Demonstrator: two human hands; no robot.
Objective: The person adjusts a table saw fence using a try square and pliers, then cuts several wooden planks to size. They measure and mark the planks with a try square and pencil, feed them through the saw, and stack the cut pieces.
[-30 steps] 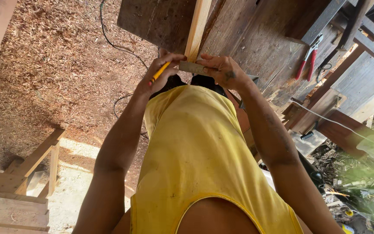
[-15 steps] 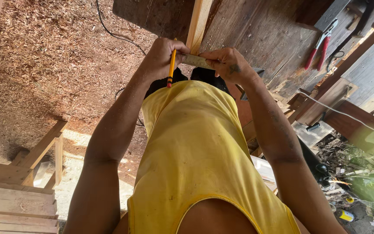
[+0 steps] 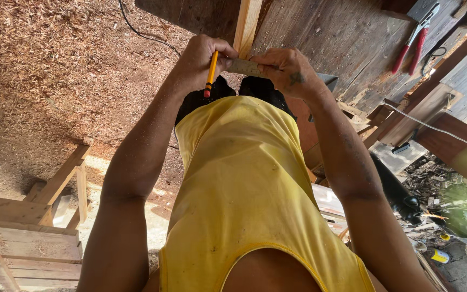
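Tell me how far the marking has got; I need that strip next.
Done: the square lies across the wood strip, held by the right hand. In hand: the left hand holds the pencil beside it. No drawn line is visible.

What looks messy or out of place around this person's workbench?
Wood shavings cover the ground thickly, and scrap and litter pile up beside the bench. Otherwise nothing stands out: the left hand holds a yellow pencil, the right hand a metal ruler against the wooden strip.

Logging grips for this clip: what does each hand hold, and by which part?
Left hand grips a yellow pencil near its upper end; right hand pinches a metal square by its blade against the wooden strip.
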